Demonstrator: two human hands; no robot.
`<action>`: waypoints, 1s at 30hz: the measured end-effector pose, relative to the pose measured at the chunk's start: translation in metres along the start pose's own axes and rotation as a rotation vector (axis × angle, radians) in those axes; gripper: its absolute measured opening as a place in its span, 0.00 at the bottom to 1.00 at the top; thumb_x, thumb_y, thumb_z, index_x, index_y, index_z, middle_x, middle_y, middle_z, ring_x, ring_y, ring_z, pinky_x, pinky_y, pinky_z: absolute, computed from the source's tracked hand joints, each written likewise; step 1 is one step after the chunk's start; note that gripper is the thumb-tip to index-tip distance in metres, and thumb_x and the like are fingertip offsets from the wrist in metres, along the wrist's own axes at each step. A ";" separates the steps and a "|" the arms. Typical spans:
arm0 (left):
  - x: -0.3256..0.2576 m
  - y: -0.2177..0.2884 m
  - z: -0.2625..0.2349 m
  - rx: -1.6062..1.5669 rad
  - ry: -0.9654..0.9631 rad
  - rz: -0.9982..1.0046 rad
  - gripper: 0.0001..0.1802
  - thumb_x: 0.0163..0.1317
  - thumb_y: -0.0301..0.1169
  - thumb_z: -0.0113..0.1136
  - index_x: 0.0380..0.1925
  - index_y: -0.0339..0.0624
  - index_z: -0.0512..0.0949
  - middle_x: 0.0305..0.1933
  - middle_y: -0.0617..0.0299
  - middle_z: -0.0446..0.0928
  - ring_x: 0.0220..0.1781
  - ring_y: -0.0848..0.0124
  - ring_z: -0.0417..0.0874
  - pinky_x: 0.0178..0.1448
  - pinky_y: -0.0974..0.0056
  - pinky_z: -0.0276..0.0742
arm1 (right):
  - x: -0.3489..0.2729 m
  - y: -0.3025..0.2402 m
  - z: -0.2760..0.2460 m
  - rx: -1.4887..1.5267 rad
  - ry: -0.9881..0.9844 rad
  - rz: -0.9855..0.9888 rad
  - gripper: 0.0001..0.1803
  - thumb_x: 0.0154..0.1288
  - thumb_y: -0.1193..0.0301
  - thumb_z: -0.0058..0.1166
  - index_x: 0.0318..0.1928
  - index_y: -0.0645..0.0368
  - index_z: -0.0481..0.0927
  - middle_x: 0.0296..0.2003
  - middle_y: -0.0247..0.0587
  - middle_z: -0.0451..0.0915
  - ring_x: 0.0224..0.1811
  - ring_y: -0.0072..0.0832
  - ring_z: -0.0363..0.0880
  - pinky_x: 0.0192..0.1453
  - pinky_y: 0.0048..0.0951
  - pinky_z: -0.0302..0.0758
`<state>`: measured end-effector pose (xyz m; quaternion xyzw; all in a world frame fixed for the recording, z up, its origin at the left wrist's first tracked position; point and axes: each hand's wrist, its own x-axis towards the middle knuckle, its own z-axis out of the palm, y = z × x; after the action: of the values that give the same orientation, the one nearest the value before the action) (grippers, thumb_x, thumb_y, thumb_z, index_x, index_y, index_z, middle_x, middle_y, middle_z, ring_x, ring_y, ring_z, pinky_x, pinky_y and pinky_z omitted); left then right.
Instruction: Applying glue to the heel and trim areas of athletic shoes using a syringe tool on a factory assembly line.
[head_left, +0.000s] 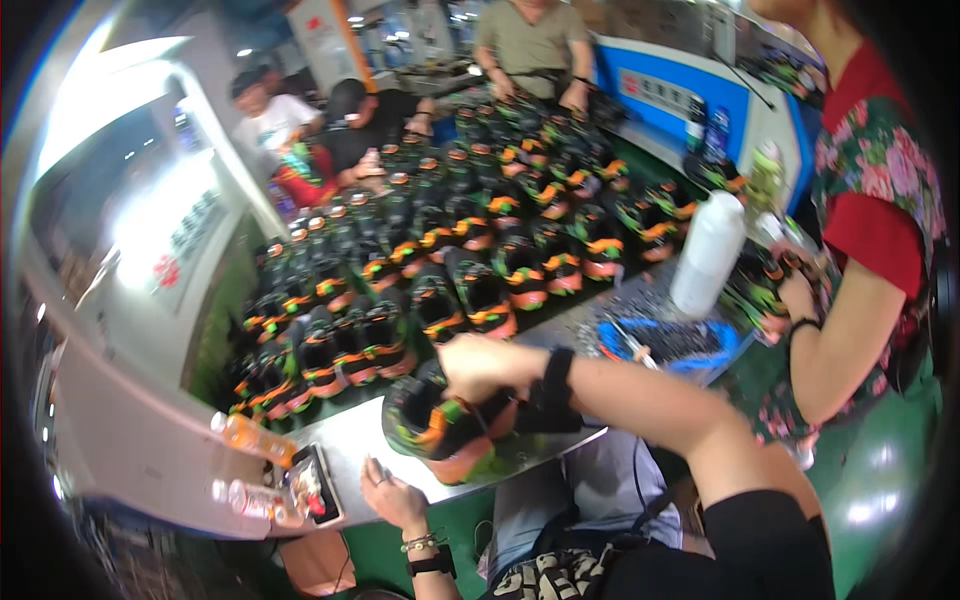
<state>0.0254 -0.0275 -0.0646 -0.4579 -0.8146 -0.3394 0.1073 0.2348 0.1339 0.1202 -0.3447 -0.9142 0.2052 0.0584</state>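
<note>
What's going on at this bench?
The person's right hand is on a black, orange and green shoe at the near edge of the table; blur hides the exact grip. The left hand is open and empty, near the same edge. Rows of similar shoes stand beyond, with a white bottle and a blue tray to the right.

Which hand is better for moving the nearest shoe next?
Probably the right hand: it's blurry but right at the shoe. The left hand is open, apart from it.
</note>
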 end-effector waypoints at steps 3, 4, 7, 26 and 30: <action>0.001 -0.002 0.007 -0.034 0.028 -0.007 0.26 0.53 0.20 0.51 0.55 0.40 0.76 0.55 0.53 0.76 0.57 0.54 0.75 0.63 0.53 0.66 | 0.015 0.017 -0.061 -0.266 -0.017 -0.285 0.14 0.53 0.59 0.61 0.25 0.58 0.85 0.21 0.48 0.81 0.24 0.43 0.80 0.29 0.39 0.77; 0.002 0.001 0.008 -0.017 0.017 -0.025 0.26 0.53 0.20 0.51 0.54 0.41 0.77 0.54 0.55 0.77 0.57 0.55 0.75 0.62 0.54 0.66 | 0.021 0.033 -0.079 -0.282 0.016 -0.359 0.14 0.54 0.58 0.61 0.25 0.57 0.85 0.20 0.47 0.80 0.22 0.42 0.79 0.28 0.38 0.76; 0.004 -0.002 0.009 0.018 0.037 0.002 0.25 0.52 0.20 0.51 0.53 0.42 0.78 0.52 0.55 0.78 0.56 0.56 0.75 0.60 0.54 0.67 | 0.019 0.034 -0.177 -0.301 -0.185 -0.307 0.16 0.56 0.57 0.58 0.25 0.57 0.85 0.21 0.45 0.81 0.23 0.41 0.78 0.27 0.38 0.74; 0.021 0.155 0.011 -0.908 -0.629 0.062 0.19 0.64 0.22 0.55 0.56 0.38 0.73 0.42 0.49 0.80 0.44 0.59 0.82 0.52 0.58 0.76 | 0.021 0.299 -0.347 0.091 -0.226 0.760 0.10 0.66 0.66 0.50 0.32 0.57 0.79 0.30 0.32 0.81 0.40 0.25 0.75 0.46 0.29 0.72; -0.008 0.272 0.036 -1.596 -1.520 0.157 0.46 0.64 0.25 0.59 0.74 0.42 0.39 0.68 0.48 0.65 0.69 0.61 0.68 0.71 0.56 0.62 | 0.023 0.265 -0.345 0.085 -0.173 0.750 0.10 0.66 0.65 0.51 0.32 0.57 0.79 0.30 0.32 0.81 0.38 0.25 0.74 0.44 0.28 0.71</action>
<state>0.2576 0.0852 0.0283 -0.5353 -0.1841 -0.3897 -0.7264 0.4638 0.4438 0.3226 -0.6339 -0.7167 0.2783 -0.0840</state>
